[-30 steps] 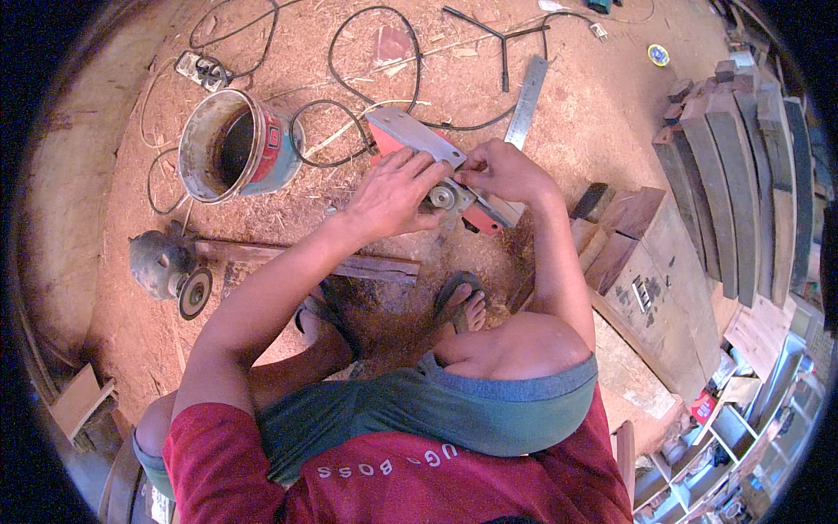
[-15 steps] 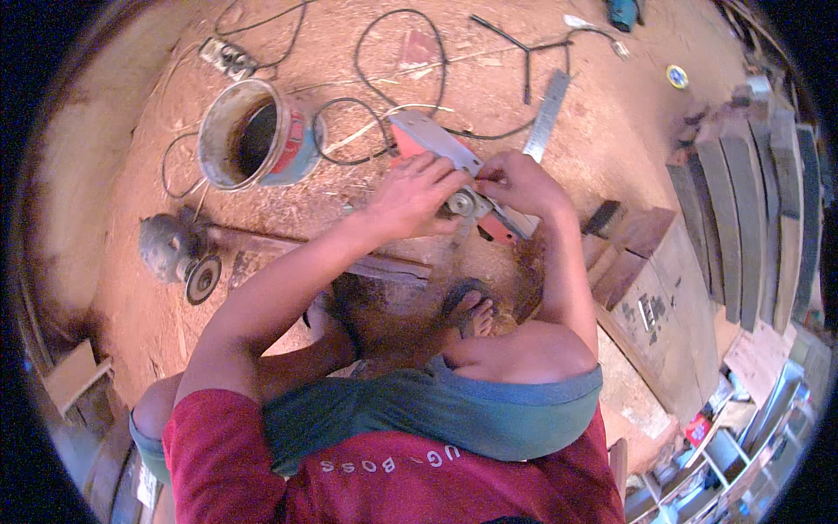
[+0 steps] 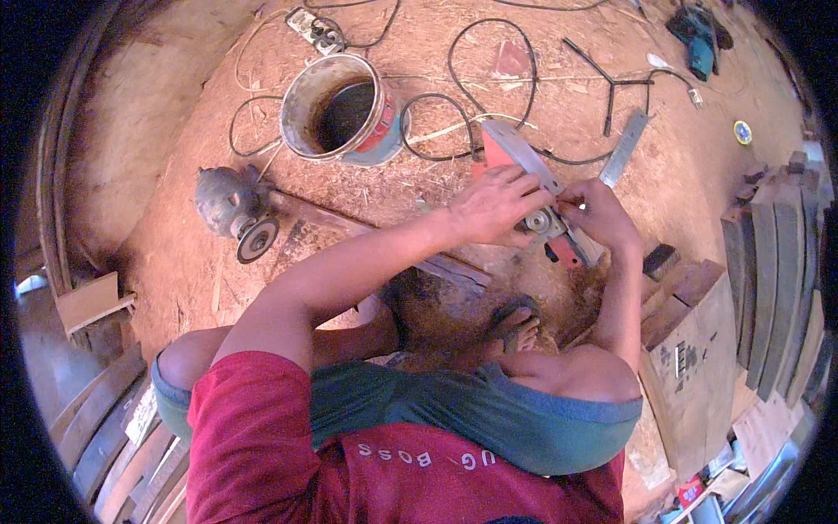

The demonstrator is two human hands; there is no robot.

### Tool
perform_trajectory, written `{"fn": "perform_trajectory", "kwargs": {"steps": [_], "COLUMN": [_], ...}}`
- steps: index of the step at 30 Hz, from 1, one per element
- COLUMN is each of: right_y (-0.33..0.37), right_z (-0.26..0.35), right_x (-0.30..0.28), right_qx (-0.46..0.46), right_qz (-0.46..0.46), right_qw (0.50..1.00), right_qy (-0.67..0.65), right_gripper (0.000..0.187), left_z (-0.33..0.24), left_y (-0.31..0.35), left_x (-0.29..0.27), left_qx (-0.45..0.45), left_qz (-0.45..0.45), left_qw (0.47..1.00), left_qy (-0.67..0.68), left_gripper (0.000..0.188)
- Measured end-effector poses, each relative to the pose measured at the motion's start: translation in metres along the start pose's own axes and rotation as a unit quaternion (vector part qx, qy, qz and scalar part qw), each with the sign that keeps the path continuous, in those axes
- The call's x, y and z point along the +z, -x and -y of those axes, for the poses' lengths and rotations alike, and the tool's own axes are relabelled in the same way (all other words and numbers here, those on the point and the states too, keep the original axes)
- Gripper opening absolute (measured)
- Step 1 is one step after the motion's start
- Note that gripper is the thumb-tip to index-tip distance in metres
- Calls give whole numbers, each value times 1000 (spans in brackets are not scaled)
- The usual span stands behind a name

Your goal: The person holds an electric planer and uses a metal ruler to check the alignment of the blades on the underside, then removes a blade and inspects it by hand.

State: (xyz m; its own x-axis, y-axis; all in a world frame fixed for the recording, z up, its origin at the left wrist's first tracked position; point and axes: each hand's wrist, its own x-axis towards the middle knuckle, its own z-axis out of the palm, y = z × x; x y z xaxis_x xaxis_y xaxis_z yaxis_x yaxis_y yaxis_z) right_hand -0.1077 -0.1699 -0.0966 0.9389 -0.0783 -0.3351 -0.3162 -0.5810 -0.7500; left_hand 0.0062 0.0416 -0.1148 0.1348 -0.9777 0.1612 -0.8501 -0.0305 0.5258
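Observation:
An electric planer [image 3: 515, 147] with a red body and a long flat metal sole lies on the ground in front of me, sole facing up. My left hand [image 3: 500, 206] grips its near side, fingers bent over the metal edge. By the round metal part [image 3: 539, 221] in the planer's middle, my right hand [image 3: 602, 215] has thumb and fingers pinched together. What that pinch holds, if anything, is too small to make out. Just beyond the right hand, a flat steel strip [image 3: 627, 148] like a ruler slants away.
Left of the planer stands a bucket [image 3: 388, 109] with dark contents; nearer lies a grinder-like tool [image 3: 229, 201] with a disc. A black three-armed wrench [image 3: 610, 83], looped cables, a socket strip [image 3: 316, 31] and a teal power tool [image 3: 700, 54] lie farther off. Planks [image 3: 765, 271] stack at right.
My view has swung left, so everything sits farther right in the picture. Both hands stay at the planer in nearly the same pose.

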Motion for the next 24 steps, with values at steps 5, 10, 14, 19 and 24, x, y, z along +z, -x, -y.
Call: {"fn": "perform_trajectory", "kwargs": {"steps": [5, 10, 14, 19, 24], "right_y": [2, 3, 2, 15, 16], "right_z": [4, 16, -28, -37, -29], "right_x": [-1, -12, -6, -9, -5], "right_qx": [-15, 20, 43, -37, -40], "right_qz": [-14, 34, -5, -14, -20], "right_qw": [998, 997, 998, 999, 999], "right_qy": [56, 69, -36, -6, 27], "right_gripper": [14, 15, 18, 24, 26], "left_z": [-4, 0, 3, -3, -5], "left_y": [-3, -5, 2, -4, -4], "left_x": [-10, -4, 3, -1, -1], "left_qx": [11, 47, 46, 6, 20], "left_qz": [25, -3, -85, -76, -100], "left_qw": [1000, 999, 995, 997, 994], "left_qy": [4, 6, -22, -13, -35], "left_gripper": [60, 49, 48, 43, 41]}}
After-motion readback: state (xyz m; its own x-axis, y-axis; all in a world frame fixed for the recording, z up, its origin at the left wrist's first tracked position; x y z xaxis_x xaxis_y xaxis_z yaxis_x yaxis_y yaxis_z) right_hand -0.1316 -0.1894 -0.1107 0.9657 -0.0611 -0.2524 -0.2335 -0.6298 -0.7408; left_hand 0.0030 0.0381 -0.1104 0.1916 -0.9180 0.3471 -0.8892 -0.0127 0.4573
